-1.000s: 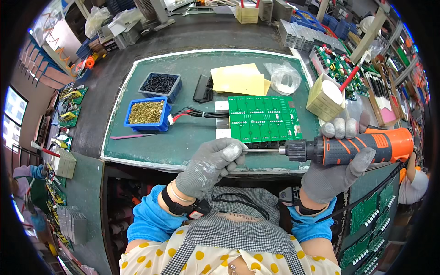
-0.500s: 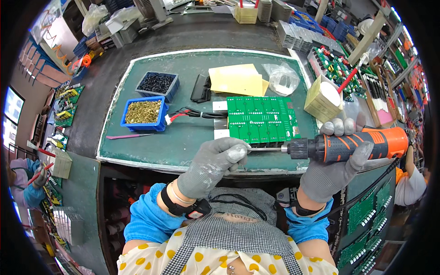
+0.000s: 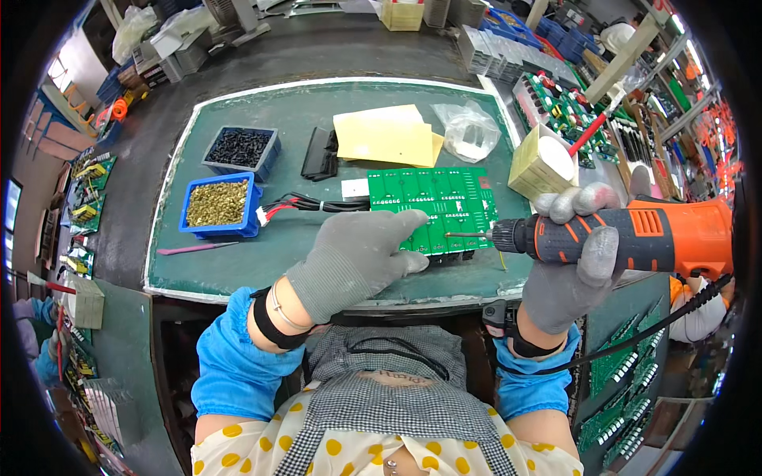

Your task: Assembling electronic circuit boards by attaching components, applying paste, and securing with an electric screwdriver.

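My right hand point(image 3: 573, 282), in a grey glove, is wrapped round an orange and dark grey electric drill point(image 3: 627, 234) with a chuck and a long thin bit point(image 3: 468, 235). The bit points left, over the right part of a green circuit board point(image 3: 432, 198); whether its tip touches the board I cannot tell. My left hand point(image 3: 349, 258), also gloved, grips the board's near left part, fingers on top and thumb by the near edge. Black and red wires point(image 3: 309, 205) with a white plug run from the board's left side.
On the green mat point(image 3: 302, 266) stand a blue bin of brass-coloured small parts point(image 3: 216, 204) and a bin of black small parts point(image 3: 243, 148). A purple tool point(image 3: 194, 248), black pieces point(image 3: 320, 155), yellow sheets point(image 3: 385, 135), a plastic bag point(image 3: 468, 131) and a box with a white pot point(image 3: 544, 163) lie around.
My left hand has gone from the drill bit's tip onto the circuit board. The drill's bit has come over the board. The whole view has shifted, so the bench things sit further left.
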The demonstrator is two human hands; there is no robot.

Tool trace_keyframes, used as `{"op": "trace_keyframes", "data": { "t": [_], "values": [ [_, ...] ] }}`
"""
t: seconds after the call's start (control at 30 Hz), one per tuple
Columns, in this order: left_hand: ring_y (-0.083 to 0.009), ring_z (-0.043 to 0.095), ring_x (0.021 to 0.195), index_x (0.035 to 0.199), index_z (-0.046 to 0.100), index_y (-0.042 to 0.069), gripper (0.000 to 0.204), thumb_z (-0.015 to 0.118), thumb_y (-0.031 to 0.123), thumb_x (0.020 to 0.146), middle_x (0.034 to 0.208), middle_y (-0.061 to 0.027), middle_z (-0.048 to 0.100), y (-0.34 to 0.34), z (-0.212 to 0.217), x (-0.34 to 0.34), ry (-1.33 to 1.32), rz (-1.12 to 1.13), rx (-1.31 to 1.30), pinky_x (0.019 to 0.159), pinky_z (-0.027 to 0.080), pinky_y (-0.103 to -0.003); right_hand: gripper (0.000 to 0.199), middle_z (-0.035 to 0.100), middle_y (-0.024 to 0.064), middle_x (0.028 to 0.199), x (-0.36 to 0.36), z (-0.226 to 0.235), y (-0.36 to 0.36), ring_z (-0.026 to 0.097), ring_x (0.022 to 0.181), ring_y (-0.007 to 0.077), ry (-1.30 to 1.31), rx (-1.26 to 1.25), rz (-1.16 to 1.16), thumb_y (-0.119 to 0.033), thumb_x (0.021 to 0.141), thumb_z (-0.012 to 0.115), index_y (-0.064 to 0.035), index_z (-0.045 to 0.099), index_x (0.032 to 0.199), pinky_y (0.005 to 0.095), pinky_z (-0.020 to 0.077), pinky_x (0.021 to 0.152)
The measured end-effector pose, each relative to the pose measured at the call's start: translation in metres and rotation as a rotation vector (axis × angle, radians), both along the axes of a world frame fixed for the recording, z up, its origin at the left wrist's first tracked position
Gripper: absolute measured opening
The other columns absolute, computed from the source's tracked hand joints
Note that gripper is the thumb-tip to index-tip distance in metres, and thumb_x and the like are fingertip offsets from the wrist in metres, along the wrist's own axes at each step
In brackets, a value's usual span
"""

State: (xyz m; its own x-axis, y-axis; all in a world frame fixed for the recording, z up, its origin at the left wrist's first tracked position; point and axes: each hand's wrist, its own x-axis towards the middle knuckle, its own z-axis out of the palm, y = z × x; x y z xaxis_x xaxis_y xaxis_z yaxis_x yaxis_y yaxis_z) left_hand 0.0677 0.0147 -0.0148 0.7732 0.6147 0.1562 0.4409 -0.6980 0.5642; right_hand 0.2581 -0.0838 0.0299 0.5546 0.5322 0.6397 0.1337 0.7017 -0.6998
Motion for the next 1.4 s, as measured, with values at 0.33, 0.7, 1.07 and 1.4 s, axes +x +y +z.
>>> {"op": "trace_keyframes", "data": {
  "t": [0.33,0.7,1.07,1.4],
  "values": [
    [-0.0316,0.067,0.086,0.116,0.064,0.013,0.039,0.068,0.037,0.085,0.09,-0.0118,0.067,0.01,0.001,0.008,0.263,-0.088,0.045,0.073,0.053,-0.042,0.047,0.053,0.0091,0.099,-0.009,0.007,0.008,0.058,0.082,0.0202,-0.132,-0.07,0.013,-0.033,0.089,0.067,0.0009,0.047,0.114,0.0411,0.0536,0.075],
    [-0.0332,0.067,0.079,0.109,0.064,0.011,0.034,0.068,0.034,0.085,0.083,-0.0124,0.066,0.018,-0.002,0.008,0.193,-0.133,-0.012,0.068,0.053,-0.044,0.082,0.056,0.0112,0.095,-0.014,0.013,0.038,0.06,0.072,0.0208,-0.224,-0.124,0.16,-0.024,0.085,0.071,0.0053,0.026,0.146,0.0395,0.0554,0.064],
    [-0.0337,0.067,0.082,0.108,0.063,0.007,0.038,0.071,0.033,0.082,0.086,-0.014,0.067,0.02,-0.009,0.007,0.169,-0.165,-0.03,0.068,0.053,-0.044,0.045,0.057,0.0112,0.088,-0.01,0.017,0.045,0.059,0.069,0.0214,-0.19,-0.226,0.201,-0.026,0.084,0.074,0.0027,0.05,0.108,0.0382,0.054,0.064],
    [-0.0117,0.057,0.077,0.137,0.045,0.002,0.066,0.074,0.01,0.079,0.093,-0.005,0.06,0.012,0.018,-0.015,-0.187,-0.248,-0.781,0.074,0.049,-0.026,0.08,0.04,-0.0001,0.077,-0.021,0.034,0.024,0.041,0.062,0.01,0.073,0.292,0.492,-0.035,0.088,0.072,0.0065,0.031,0.142,0.0281,0.0352,0.058]
  ]
}}
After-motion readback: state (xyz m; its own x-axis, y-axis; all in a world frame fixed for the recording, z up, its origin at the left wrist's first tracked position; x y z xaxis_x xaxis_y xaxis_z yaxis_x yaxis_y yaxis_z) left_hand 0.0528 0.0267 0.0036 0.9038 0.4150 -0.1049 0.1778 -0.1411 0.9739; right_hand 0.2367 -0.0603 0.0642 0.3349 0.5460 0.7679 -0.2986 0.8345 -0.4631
